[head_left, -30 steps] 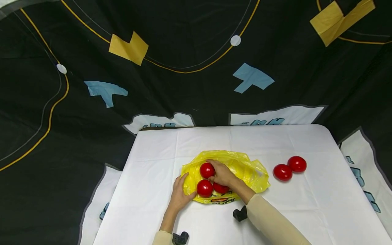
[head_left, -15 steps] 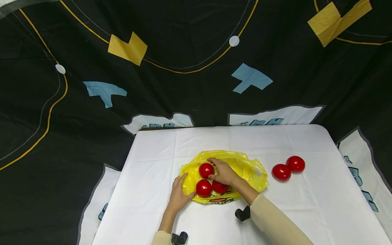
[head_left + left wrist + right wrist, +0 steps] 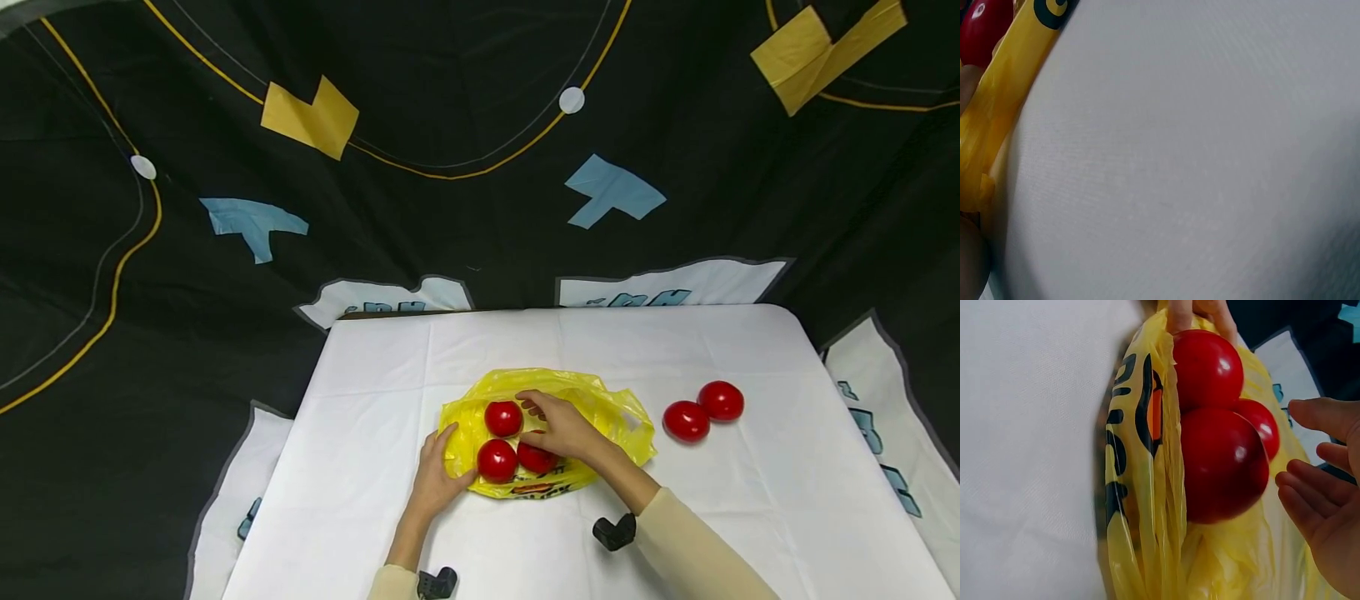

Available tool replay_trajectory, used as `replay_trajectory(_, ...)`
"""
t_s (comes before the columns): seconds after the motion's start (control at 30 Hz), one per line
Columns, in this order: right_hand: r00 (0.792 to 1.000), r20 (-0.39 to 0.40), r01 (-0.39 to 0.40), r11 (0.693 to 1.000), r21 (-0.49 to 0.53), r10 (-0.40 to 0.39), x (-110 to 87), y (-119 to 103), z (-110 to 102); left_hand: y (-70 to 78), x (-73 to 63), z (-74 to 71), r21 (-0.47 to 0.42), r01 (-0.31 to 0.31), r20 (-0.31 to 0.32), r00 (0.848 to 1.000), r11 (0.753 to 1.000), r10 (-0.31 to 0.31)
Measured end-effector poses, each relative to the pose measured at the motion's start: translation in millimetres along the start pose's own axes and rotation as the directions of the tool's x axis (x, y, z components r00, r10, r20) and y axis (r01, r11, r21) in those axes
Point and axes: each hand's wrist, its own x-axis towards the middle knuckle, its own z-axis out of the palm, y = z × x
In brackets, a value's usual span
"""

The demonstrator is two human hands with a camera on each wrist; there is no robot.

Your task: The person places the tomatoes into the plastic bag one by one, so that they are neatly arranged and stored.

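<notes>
A yellow plastic bag (image 3: 600,404) with dark print lies opened out on the white table. Grouped inside its mouth are three glossy red balls: a far one (image 3: 503,418), a near left one (image 3: 497,461) and a near right one (image 3: 1225,465). My left hand (image 3: 435,479) holds the bag's left edge, its thumb beside the near left ball. Over the bag, my right hand (image 3: 566,427) has its fingers spread with nothing between them. The right wrist view shows that hand's fingers (image 3: 1310,494) apart from the balls. Part of the near right ball is hidden beneath it.
To the right of the bag, two more red balls (image 3: 686,422) lie side by side on the white tablecloth (image 3: 787,517). Behind the table hangs a black cloth (image 3: 450,233) with yellow and blue patches.
My right hand has let go of the far ball and drawn back to the right, its fingers parting. The left hand keeps its place at the bag's edge.
</notes>
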Motion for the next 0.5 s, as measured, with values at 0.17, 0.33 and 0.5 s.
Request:
replay_trajectory(0.17,0.999,-0.02,0.031,0.999,0.041,-0.031,-15.8,1.8,-9.4,0.3,0.0,-0.3,0.001,0.019,0.011,1.0,1.0,-0.019)
replay_trajectory(0.33,0.996,-0.06,0.063,0.995,0.071,-0.059,-35.4,1.1,-22.2,-0.6,-0.2,-0.6,-0.005,0.003,0.008,1.0,1.0,-0.003)
replay_trajectory(0.5,0.988,-0.128,0.099,0.992,0.084,-0.087,-60.2,1.9,-40.3,-1.4,0.1,-0.1,-0.007,-0.019,-0.004,1.0,1.0,0.019)
